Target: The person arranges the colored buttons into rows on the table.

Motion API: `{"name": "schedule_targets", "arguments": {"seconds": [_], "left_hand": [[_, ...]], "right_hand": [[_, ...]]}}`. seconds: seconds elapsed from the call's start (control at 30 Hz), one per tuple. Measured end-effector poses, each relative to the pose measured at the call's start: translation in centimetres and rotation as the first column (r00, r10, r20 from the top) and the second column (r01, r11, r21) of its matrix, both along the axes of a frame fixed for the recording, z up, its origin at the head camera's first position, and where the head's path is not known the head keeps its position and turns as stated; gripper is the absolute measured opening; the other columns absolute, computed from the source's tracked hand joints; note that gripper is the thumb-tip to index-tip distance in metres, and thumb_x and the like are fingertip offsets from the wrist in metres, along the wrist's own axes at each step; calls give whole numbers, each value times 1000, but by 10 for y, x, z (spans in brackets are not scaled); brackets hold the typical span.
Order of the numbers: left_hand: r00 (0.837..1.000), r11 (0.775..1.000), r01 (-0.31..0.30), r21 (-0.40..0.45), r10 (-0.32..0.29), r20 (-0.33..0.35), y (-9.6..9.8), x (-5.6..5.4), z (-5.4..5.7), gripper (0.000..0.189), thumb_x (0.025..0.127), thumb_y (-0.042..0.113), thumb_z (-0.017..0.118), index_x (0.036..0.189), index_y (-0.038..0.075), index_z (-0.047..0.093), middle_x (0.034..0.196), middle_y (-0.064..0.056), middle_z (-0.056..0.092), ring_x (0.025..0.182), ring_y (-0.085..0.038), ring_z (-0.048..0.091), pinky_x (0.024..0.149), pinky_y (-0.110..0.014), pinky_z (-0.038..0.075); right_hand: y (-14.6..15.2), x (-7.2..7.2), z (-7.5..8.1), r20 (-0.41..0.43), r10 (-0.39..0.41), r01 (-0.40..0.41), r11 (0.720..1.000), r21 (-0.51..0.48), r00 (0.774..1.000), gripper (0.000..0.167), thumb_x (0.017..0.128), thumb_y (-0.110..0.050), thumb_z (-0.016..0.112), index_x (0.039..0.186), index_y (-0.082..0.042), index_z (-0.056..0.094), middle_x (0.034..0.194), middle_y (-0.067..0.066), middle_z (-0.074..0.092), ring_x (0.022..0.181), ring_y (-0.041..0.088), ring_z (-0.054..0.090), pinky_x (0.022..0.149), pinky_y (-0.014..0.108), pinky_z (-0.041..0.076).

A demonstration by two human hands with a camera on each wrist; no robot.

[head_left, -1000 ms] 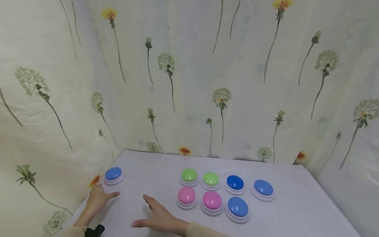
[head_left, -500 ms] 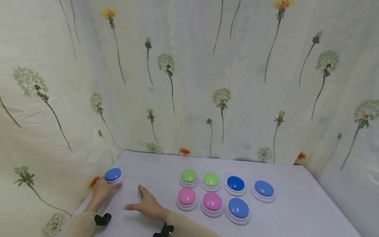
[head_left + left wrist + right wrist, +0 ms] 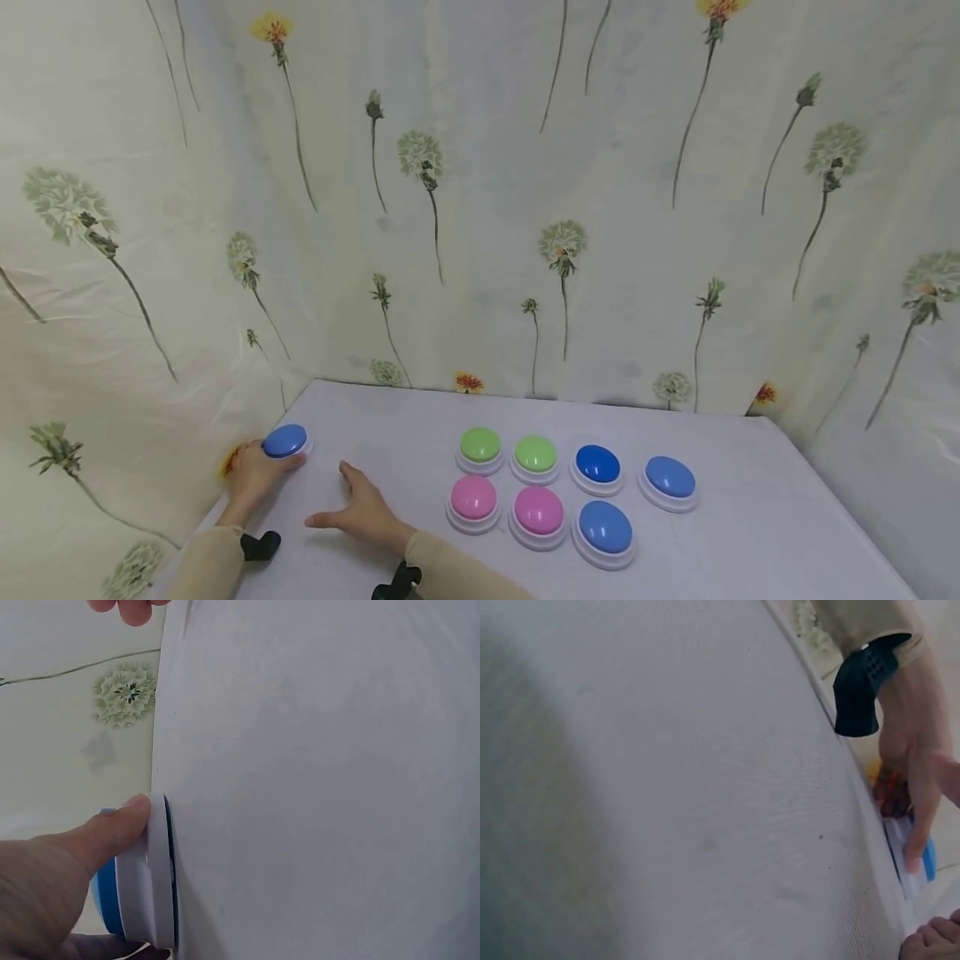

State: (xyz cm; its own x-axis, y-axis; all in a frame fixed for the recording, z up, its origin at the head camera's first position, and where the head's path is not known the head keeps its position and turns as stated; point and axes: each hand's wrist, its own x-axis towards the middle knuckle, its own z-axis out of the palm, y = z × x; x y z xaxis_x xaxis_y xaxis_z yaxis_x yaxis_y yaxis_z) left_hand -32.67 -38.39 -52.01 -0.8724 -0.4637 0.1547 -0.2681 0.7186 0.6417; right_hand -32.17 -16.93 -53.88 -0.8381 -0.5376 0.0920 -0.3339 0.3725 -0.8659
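At the table's left edge, my left hand (image 3: pixel 253 482) grips a blue push button (image 3: pixel 285 441) with a white round base. In the left wrist view, the thumb (image 3: pixel 124 825) presses along the side of the white base (image 3: pixel 139 896), and the other fingers are mostly hidden behind it. My right hand (image 3: pixel 365 510) hovers over the white table to the right of the left hand, its thumb and fingers spread apart around nothing. In the right wrist view, the left hand (image 3: pixel 915 735) shows with its thumb on the button's base.
Toward the right stand two green buttons (image 3: pixel 480 446), two pink buttons (image 3: pixel 474 498), a dark blue button (image 3: pixel 597 464) and two lighter blue buttons (image 3: pixel 605 527), loosely in two rows. A flower-printed curtain (image 3: pixel 480 208) encloses the table (image 3: pixel 720 550) behind and at the sides.
My left hand has reached forward to the left blue button and taken hold of its base. My right hand has moved left and slightly forward, still spread.
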Motion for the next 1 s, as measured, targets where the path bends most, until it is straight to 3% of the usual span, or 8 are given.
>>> {"name": "schedule_targets", "arguments": {"seconds": [0.33,0.53,0.73,0.83,0.93,1.0], "left_hand": [[999,999,36,30,-37,22,-10,0,2,91,77,48,77,128,-20,43,124,-41,48,113,-51,48,98,-64,39],[989,990,141,10,-142,29,-26,2,-3,97,77,53,75,133,-19,40,129,-40,46,119,-51,46,101,-63,37],[966,968,249,-13,-247,77,-39,11,-2,105,74,56,76,137,-18,36,130,-36,46,121,-47,45,103,-62,35],[953,956,294,-1,-293,73,-41,16,1,103,74,54,77,137,-17,37,129,-34,49,117,-43,49,100,-58,41],[931,934,356,36,-358,79,-43,23,4,95,76,46,78,138,-14,38,128,-30,52,109,-37,56,89,-47,49],[907,911,408,68,-412,88,-43,28,6,89,76,40,80,138,-10,41,129,-27,53,106,-32,58,82,-39,51]], "right_hand": [[2,2,2,-11,15,-15,1000,0,1000,93,75,-42,81,148,-9,35,151,6,41,139,21,40,112,32,37],[3,2,2,-13,16,-16,1000,2,1000,93,75,-42,81,148,-9,35,151,6,42,139,22,40,112,33,37],[3,2,0,-9,11,-11,1000,3,1000,92,75,-43,81,148,-9,36,150,6,43,139,21,39,113,33,36],[3,2,-1,-9,13,-13,1000,-2,1000,92,75,-43,81,148,-10,36,150,5,42,139,21,40,113,33,36],[3,1,-1,-9,16,-16,1000,-5,1000,92,75,-43,81,148,-10,36,150,5,42,138,20,41,111,32,38],[2,2,0,-6,17,-17,1000,-1,1000,92,75,-44,81,148,-11,36,150,4,42,137,20,42,111,32,39]]}}
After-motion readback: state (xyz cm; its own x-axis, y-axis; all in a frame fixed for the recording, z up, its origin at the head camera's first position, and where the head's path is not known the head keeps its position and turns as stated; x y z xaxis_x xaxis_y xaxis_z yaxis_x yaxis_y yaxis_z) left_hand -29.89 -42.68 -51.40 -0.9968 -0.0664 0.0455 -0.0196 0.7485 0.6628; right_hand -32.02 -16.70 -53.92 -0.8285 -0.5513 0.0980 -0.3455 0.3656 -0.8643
